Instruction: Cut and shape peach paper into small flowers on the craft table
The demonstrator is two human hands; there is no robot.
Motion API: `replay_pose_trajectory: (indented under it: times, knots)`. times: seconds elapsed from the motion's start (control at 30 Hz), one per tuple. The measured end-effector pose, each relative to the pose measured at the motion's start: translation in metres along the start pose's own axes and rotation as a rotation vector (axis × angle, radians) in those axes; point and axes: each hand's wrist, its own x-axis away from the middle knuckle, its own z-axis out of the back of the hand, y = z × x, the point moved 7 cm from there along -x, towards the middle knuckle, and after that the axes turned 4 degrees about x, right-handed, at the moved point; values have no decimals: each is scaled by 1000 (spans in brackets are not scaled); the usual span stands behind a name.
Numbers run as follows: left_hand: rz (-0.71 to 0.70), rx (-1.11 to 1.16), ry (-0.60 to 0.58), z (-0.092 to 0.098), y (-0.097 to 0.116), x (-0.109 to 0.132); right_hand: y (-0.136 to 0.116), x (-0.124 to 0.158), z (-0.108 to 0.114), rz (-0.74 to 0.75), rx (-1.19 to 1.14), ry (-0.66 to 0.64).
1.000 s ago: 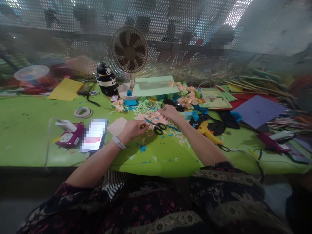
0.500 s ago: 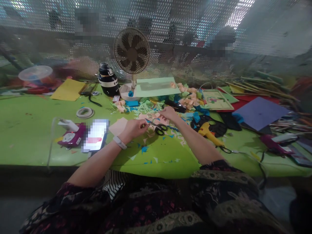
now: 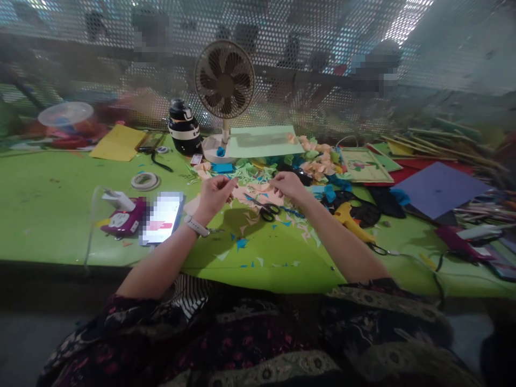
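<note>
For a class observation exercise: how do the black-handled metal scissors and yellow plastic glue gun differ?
The black-handled metal scissors are slim, with pointed blades and looped handles; the yellow plastic glue gun has a thicker, gun-like body.
The scissors lie between the left forearm and right forearm; the glue gun lies outside the right one.
Both lie unheld on the cluttered green table.
</note>
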Motion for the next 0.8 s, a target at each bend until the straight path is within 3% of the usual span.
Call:
replay_pose_trajectory:
  times: [0.1, 0.17, 0.23, 0.3, 0.4, 0.6, 0.8]
  knots:
    - [14, 99, 92, 7, 0, -5, -23, 8, -7, 203, 226, 43]
    - [6, 129, 115, 9, 0, -5, -45, 12, -23, 396, 417, 39]
    - [-9, 138, 117, 8, 1, -5, -65, 17, -46, 568, 572, -35]
    - [-23, 132, 108, 8, 1, -4, -77, 19, -68, 645, 717, -142]
    - [-34, 114, 88, 6, 1, -3, -84, 18, -84, 619, 846, -231]
    - [-74, 94, 55, 3, 5, -2, -87, 16, -78, 537, 892, -254]
    - [-72, 78, 50, 2, 5, -2, -86, 21, -80, 557, 924, -234]
